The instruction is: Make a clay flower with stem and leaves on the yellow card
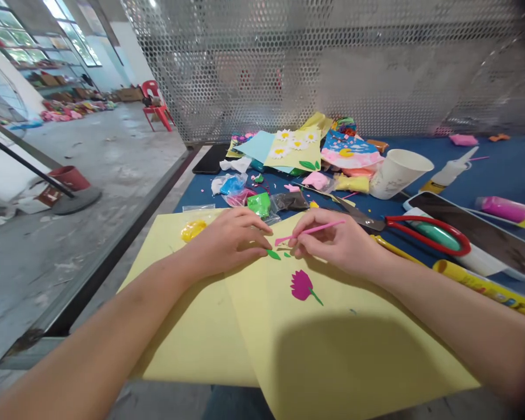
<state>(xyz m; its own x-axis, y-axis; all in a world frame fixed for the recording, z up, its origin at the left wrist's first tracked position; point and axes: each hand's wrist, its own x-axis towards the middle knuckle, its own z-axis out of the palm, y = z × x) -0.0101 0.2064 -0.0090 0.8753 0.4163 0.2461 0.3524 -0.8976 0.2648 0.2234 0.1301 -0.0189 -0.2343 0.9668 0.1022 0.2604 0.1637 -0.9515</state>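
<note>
My right hand (326, 239) grips a thin pink clay-modelling tool (321, 228), its flat end just above the yellow paper (254, 326). My left hand (238, 239) rests on the paper with fingers stretched and slightly bent. Its thumb and fingertips lie beside a small green clay leaf (273, 255); whether they touch it I cannot tell. Between the hands is a smaller green scrap (287, 255). Nearer to me, a magenta clay tulip (301, 285) with a green stem (316, 296) lies flat on the paper.
Scissors with red handles (429, 233) lie right of my hand, near a phone (476, 227), a paper cup (400, 174) and a glue bottle (448, 173). Behind are bagged clay (259, 205) and a daisy picture (295, 149). Yellow clay (193, 230) sits left. Perforated metal (332, 70) stands behind.
</note>
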